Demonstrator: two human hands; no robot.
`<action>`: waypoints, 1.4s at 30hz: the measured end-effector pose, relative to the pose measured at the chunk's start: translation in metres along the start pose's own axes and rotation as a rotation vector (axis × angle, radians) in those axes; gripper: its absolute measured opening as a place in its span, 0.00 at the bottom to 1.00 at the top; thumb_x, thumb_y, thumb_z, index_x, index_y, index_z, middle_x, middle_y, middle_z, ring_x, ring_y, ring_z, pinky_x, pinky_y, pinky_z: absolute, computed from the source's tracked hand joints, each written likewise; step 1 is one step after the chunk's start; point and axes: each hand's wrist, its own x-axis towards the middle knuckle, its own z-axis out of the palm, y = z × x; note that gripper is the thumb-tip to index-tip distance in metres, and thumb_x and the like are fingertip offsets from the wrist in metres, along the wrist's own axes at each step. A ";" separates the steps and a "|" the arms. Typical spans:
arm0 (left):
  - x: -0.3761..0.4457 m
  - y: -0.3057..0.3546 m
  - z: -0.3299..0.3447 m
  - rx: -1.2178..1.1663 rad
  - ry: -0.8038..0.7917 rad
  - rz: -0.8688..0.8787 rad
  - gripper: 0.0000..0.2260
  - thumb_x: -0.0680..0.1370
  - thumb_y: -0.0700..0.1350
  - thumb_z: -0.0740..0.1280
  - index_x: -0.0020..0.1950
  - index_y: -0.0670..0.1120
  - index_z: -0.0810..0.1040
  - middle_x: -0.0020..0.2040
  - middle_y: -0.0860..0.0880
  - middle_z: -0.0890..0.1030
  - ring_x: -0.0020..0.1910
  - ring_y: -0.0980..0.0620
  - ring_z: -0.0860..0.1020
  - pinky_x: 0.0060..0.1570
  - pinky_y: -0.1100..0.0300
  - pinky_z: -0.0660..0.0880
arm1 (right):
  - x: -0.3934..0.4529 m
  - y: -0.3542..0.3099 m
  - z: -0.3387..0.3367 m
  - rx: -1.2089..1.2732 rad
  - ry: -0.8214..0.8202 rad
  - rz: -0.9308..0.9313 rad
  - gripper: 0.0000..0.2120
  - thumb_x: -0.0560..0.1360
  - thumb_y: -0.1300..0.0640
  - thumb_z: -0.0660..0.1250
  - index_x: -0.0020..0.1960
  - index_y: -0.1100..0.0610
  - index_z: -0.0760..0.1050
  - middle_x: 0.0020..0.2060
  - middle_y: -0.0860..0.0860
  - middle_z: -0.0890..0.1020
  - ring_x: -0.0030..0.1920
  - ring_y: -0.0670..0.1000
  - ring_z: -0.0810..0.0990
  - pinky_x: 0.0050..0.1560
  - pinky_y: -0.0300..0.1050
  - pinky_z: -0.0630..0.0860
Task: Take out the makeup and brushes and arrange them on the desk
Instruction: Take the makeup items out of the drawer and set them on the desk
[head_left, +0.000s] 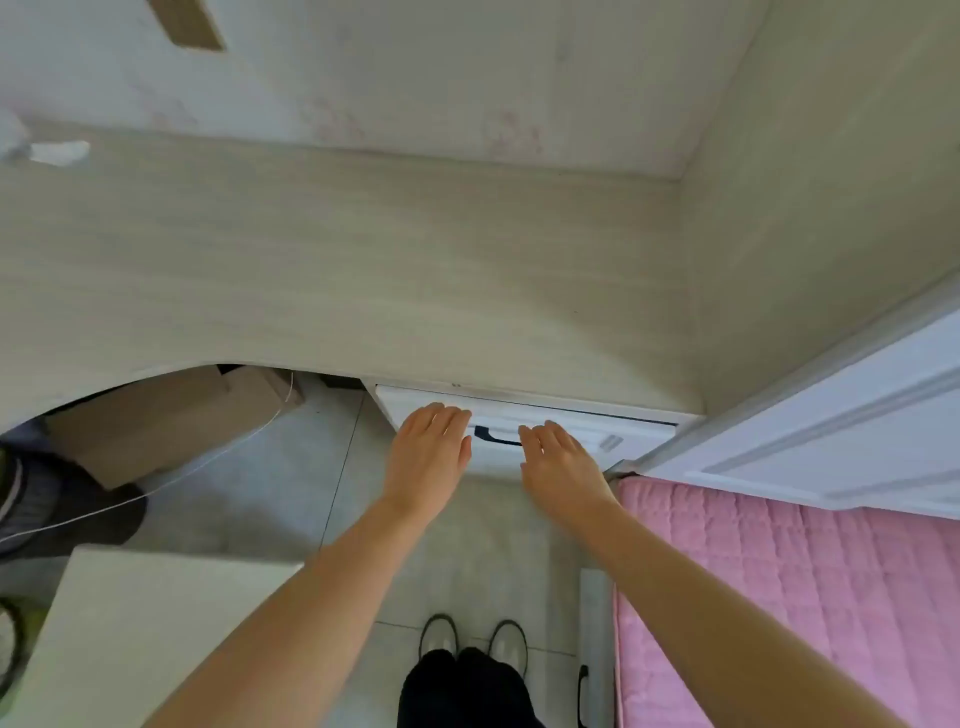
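1. Reaching for the drawer (550, 431) under the surface (363, 270) is the step in hand; no makeup or brushes show, so they are probably inside, though that is only a guess.
2. The drawer sits at centre frame, just below the surface's front edge. It looks slightly ajar.
3. Its dark handle (496, 438) runs left to right across the white front, and its long axis follows that edge.
4. The left hand (428, 457) and right hand (558, 462) hover on either side of the handle, fingers straight and spread, gripping nothing.
5. Hooking fingers under the handle and pulling straight back should keep it from jamming.
6. A pink bed (779, 597) lies at lower right, close to the drawer's path.
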 end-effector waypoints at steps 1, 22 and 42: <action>0.002 -0.002 0.008 -0.014 -0.015 0.002 0.13 0.70 0.40 0.75 0.53 0.41 0.81 0.48 0.46 0.82 0.51 0.43 0.80 0.53 0.52 0.78 | 0.005 0.001 0.012 0.000 -0.033 0.014 0.24 0.71 0.63 0.69 0.66 0.67 0.71 0.56 0.61 0.79 0.63 0.61 0.75 0.62 0.51 0.74; 0.008 -0.027 0.087 0.014 -0.057 0.076 0.24 0.77 0.44 0.64 0.73 0.44 0.67 0.68 0.49 0.72 0.62 0.45 0.69 0.66 0.47 0.67 | 0.038 -0.011 0.094 -0.025 -0.331 0.134 0.27 0.77 0.60 0.60 0.73 0.60 0.55 0.65 0.56 0.68 0.65 0.59 0.67 0.72 0.54 0.58; -0.015 -0.014 0.075 -0.065 -0.200 0.008 0.20 0.71 0.48 0.74 0.60 0.44 0.78 0.53 0.47 0.81 0.54 0.44 0.78 0.60 0.48 0.72 | -0.036 -0.026 0.048 0.186 0.019 -0.045 0.26 0.65 0.69 0.70 0.62 0.63 0.75 0.57 0.57 0.79 0.57 0.58 0.79 0.51 0.49 0.80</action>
